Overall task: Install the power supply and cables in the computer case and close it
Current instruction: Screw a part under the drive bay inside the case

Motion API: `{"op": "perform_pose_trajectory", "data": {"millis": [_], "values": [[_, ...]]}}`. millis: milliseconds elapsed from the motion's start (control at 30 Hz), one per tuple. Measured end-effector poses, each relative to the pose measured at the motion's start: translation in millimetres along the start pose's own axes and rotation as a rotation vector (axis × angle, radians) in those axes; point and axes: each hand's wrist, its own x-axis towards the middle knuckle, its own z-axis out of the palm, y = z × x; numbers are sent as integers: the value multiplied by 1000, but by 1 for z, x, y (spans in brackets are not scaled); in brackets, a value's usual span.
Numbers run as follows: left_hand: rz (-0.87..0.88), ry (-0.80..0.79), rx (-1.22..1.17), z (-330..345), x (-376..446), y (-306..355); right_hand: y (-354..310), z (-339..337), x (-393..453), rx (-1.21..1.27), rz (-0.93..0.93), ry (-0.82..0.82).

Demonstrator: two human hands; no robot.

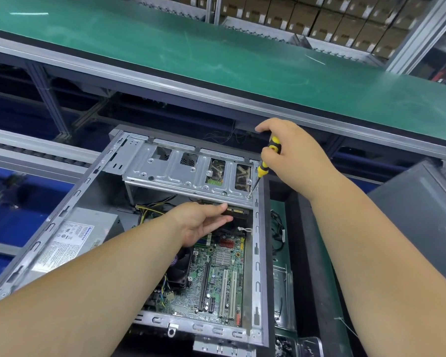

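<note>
An open computer case (pixel 256 256) lies on its side, its green motherboard (pixel 220 274) exposed. The grey power supply (pixel 83 237) with a white label sits in the case's left part, and yellow and black cables (pixel 150 211) run from it. My right hand (pixel 291 153) grips a yellow-and-black screwdriver (pixel 264 167) whose tip stands on a screw at the right corner of the metal drive cage (pixel 180 173). My left hand (pixel 204 222) reaches under the cage with straight fingers touching a black drive there; the fingertips are hidden.
A green conveyor belt (pixel 216 63) runs across the back, with stacked cartons behind it. A dark grey side panel (pixel 417 202) leans at the right. Loose black cables (pixel 277 228) and cable ties lie on the green mat right of the case.
</note>
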Motion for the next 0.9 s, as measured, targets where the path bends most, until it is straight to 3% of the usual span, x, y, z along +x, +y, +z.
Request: {"op": "perform_pose_trajectory", "data": {"millis": [233, 400, 567, 767, 900], "values": [[1, -3, 14, -2, 3, -1, -2, 3, 2, -254, 9, 57], [5, -1, 19, -3, 6, -1, -1, -3, 3, -95, 12, -36], [6, -4, 14, -3, 7, -2, -3, -6, 3, -263, 59, 3], [6, -7, 9, -3, 6, -2, -4, -10, 4, -112, 39, -36], [-1, -10, 10, -3, 6, -1, -5, -9, 3, -238, 66, -4]]}}
